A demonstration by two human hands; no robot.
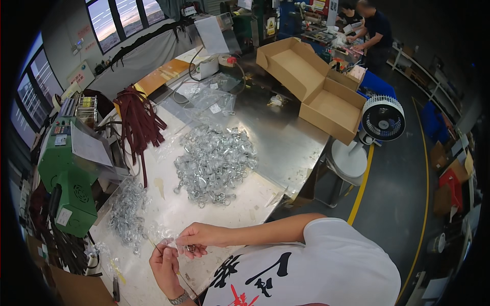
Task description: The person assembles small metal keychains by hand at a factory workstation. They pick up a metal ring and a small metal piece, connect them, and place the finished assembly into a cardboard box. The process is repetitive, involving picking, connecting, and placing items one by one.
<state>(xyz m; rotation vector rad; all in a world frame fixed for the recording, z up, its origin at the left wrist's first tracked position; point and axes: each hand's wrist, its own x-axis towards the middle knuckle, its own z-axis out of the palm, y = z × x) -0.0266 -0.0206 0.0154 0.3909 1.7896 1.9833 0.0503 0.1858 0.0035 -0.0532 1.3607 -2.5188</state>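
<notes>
Premises: a workshop for small-scale production or assembly. Evidence: a long work table [278, 140], part white and part bare metal, bears a heap of metal clasps [214, 163] at its middle. A green machine [76, 178] with vents and a control panel stands beside the left edge; dark red straps [138, 120] lie toward that edge. An open cardboard box [332, 112] sits at the right edge. Beyond, yellow lines [363, 189] mark the grey floor [393, 188], a yellow warning sign [270, 25] is posted, and two people [376, 33] work at another station.
</notes>
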